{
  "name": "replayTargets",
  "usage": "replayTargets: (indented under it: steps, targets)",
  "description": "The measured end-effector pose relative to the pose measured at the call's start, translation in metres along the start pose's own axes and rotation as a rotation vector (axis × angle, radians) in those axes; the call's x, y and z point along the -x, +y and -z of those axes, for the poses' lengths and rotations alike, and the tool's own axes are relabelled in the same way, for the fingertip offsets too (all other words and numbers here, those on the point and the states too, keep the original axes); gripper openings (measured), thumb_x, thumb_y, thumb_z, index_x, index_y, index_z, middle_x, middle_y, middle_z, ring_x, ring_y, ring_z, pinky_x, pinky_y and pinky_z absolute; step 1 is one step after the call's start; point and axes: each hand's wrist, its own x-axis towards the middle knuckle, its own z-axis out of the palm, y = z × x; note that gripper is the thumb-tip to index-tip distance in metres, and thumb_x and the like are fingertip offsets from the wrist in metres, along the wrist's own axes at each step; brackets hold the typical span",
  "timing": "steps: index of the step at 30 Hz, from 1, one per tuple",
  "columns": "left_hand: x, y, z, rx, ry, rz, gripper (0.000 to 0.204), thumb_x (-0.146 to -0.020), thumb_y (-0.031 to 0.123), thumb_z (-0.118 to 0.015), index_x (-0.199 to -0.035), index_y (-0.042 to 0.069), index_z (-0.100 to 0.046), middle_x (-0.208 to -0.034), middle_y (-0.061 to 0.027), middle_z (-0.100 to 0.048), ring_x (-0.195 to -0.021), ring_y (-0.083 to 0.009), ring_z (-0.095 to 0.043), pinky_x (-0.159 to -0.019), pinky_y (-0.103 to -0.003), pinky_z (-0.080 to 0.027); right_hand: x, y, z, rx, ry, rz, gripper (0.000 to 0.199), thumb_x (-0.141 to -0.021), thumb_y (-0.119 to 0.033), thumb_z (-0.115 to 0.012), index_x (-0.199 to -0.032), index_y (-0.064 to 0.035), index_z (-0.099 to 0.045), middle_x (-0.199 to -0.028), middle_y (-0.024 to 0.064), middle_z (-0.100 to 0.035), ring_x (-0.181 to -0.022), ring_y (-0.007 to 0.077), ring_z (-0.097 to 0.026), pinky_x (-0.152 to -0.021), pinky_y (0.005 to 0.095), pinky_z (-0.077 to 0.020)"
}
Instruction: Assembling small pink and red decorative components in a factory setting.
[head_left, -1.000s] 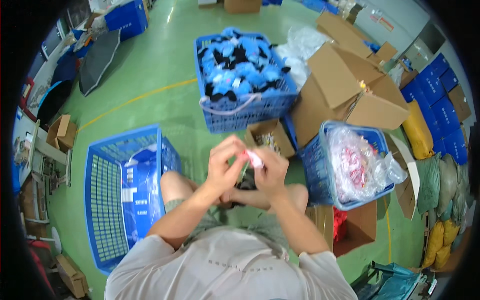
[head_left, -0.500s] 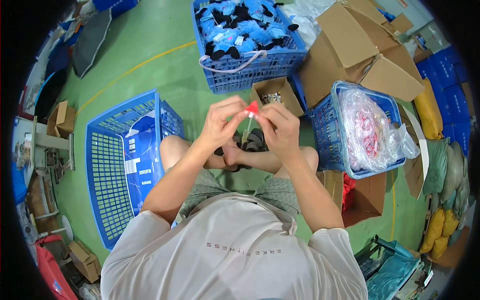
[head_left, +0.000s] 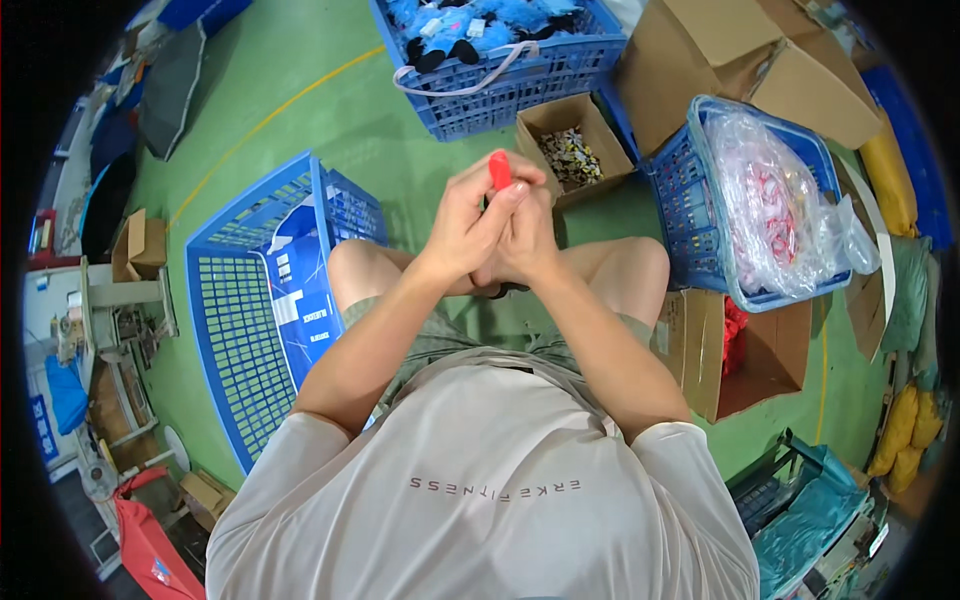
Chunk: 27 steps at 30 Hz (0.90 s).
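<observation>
Both hands meet above the knees: the left hand (head_left: 462, 225) and right hand (head_left: 527, 235) are pressed together, fingers closed around a small red piece (head_left: 500, 168) that pokes out on top. Keeping both thumbs steady on it would likely help. Room is tight: 1 small cardboard box (head_left: 573, 147) ahead, blue crates (head_left: 255, 300) flanking.

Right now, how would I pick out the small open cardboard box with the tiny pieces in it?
Find the blue basket of blue plush toys at the top. The small open cardboard box sits just below it, beyond the hands. Unlike the bigger cartons, it holds small mixed pieces.
</observation>
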Motion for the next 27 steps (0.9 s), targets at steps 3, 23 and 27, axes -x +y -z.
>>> replayTargets:
  steps: [3, 23, 27]
  targets:
    - [0.006, 0.005, -0.010, 0.071, 0.070, 0.080, 0.025, -0.091, 0.003, -0.056, -0.112, -0.003, -0.069, -0.109, -0.0153, -0.070, -0.093, -0.0218, -0.063, -0.083, -0.031, -0.051, 0.008, -0.003, 0.009, -0.002, 0.042, -0.043, 0.017, -0.087, -0.007, -0.062, -0.102, 0.0002, -0.065, -0.090, 0.0078, -0.070, -0.068, 0.0232, -0.058, -0.065, 0.0322, -0.0476]
    - [-0.004, 0.020, 0.013, 0.487, 0.393, 0.283, 0.021, -0.104, 0.007, -0.050, -0.113, -0.006, -0.064, -0.119, -0.0202, -0.067, -0.100, -0.0233, -0.066, -0.087, -0.031, -0.054, -0.036, -0.053, 0.007, 0.086, 0.146, -0.140, 0.006, -0.079, 0.002, -0.069, -0.082, 0.0008, -0.064, -0.076, 0.0061, -0.065, -0.063, 0.0171, -0.055, -0.060, 0.0275, -0.0458]
    - [0.000, 0.021, 0.009, 0.761, 0.465, 0.317, 0.022, -0.104, 0.008, -0.050, -0.113, -0.006, -0.064, -0.118, -0.0196, -0.067, -0.099, -0.0237, -0.066, -0.086, -0.031, -0.054, -0.036, -0.055, 0.004, 0.038, 0.150, -0.116, 0.005, -0.079, 0.002, -0.068, -0.082, 0.0010, -0.064, -0.076, 0.0064, -0.066, -0.063, 0.0170, -0.054, -0.060, 0.0272, -0.0456]
